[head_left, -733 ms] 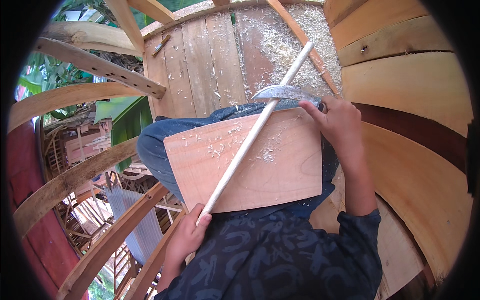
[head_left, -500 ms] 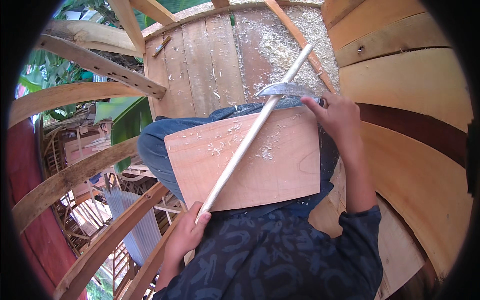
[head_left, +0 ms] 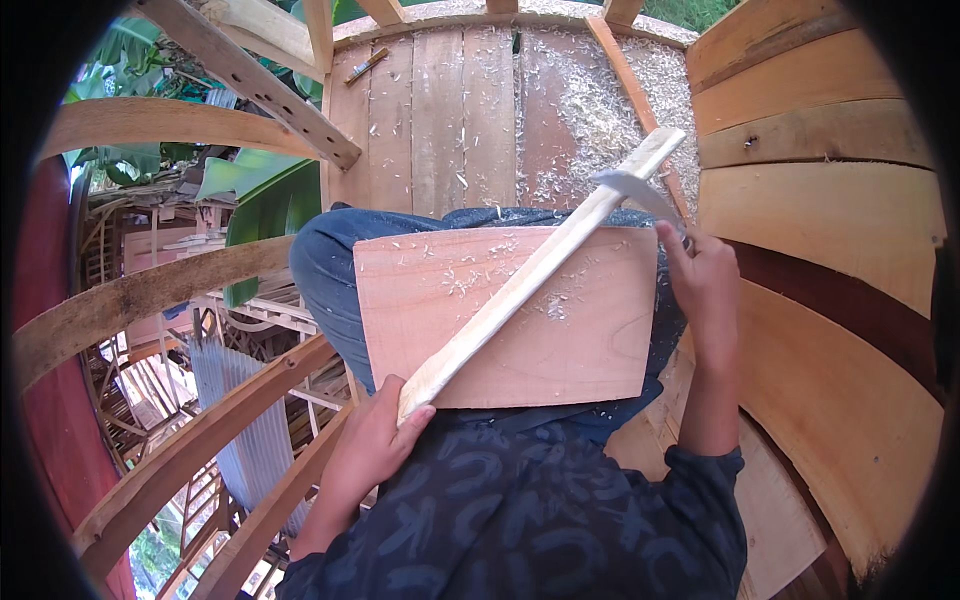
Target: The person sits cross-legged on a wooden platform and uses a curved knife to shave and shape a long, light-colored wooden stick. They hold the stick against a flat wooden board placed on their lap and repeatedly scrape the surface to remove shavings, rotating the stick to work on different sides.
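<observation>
My left hand [head_left: 378,437] is closed around the near end of a pale, whittled wooden stick [head_left: 530,277]. From there the stick slants away to the right across a flat wooden board [head_left: 590,345] on my lap. My right hand [head_left: 705,280] grips a curved-bladed knife [head_left: 640,190]; its handle is hidden in the fist. The blade crosses the stick near its far end, seemingly touching it. Small wood shavings [head_left: 470,278] are scattered on the board.
A heap of shavings [head_left: 610,110] covers the plank floor [head_left: 435,120] ahead, around a narrow wooden strip [head_left: 625,75]. Curved plank walls [head_left: 825,210] rise at the right. Open wooden ribs [head_left: 150,275] stand at the left. A small brown object [head_left: 366,66] lies on the far planks.
The stick has turned in my left hand and shows a broader face. My right hand and the knife have shifted slightly right and nearer. The whole view has also shifted somewhat.
</observation>
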Demonstrator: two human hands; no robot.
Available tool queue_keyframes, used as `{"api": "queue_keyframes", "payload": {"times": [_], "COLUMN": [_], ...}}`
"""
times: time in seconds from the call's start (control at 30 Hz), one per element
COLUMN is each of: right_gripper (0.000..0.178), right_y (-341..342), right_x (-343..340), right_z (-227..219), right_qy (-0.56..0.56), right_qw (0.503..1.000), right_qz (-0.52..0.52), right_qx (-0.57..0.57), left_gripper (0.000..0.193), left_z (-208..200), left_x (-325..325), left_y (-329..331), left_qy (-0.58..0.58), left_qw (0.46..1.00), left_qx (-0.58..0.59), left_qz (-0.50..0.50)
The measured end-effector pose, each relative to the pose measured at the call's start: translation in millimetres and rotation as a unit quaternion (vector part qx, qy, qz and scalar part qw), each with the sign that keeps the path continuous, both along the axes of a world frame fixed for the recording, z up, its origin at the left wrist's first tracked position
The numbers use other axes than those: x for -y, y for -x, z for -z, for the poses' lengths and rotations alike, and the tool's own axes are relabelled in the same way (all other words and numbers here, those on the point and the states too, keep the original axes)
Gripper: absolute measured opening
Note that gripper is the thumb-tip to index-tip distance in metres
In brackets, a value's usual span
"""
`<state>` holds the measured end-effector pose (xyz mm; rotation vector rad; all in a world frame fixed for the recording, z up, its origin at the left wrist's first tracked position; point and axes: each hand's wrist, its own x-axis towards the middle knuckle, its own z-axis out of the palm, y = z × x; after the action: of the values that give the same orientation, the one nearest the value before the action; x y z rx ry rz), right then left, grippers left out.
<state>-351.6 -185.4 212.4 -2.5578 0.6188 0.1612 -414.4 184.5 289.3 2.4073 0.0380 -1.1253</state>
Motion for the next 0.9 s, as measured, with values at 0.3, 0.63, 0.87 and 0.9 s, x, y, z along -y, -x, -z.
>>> {"api": "queue_keyframes", "payload": {"times": [0.3, 0.63, 0.87, 0.9], "right_gripper": [0.055, 0.059, 0.058, 0.057], "right_y": [64, 48, 40, 48], "right_x": [-75, -46, -36, -52], "right_z": [-12, 7, -18, -17], "right_qy": [-0.061, 0.089, 0.024, 0.011], "right_qw": [0.987, 0.991, 0.997, 0.996], "right_qz": [-0.14, -0.093, -0.015, -0.067], "right_qx": [-0.045, -0.027, -0.074, -0.06], "left_gripper": [0.054, 0.047, 0.049, 0.049], "left_z": [11, 27, 25, 25], "left_x": [8, 2, -2, -1], "left_y": [-17, -22, -25, -24], "left_qy": [-0.054, 0.028, 0.074, 0.081], "left_qw": [0.992, 0.988, 0.994, 0.995], "left_qx": [0.1, 0.144, 0.072, 0.058], "left_qz": [0.059, 0.051, 0.036, 0.028]}}
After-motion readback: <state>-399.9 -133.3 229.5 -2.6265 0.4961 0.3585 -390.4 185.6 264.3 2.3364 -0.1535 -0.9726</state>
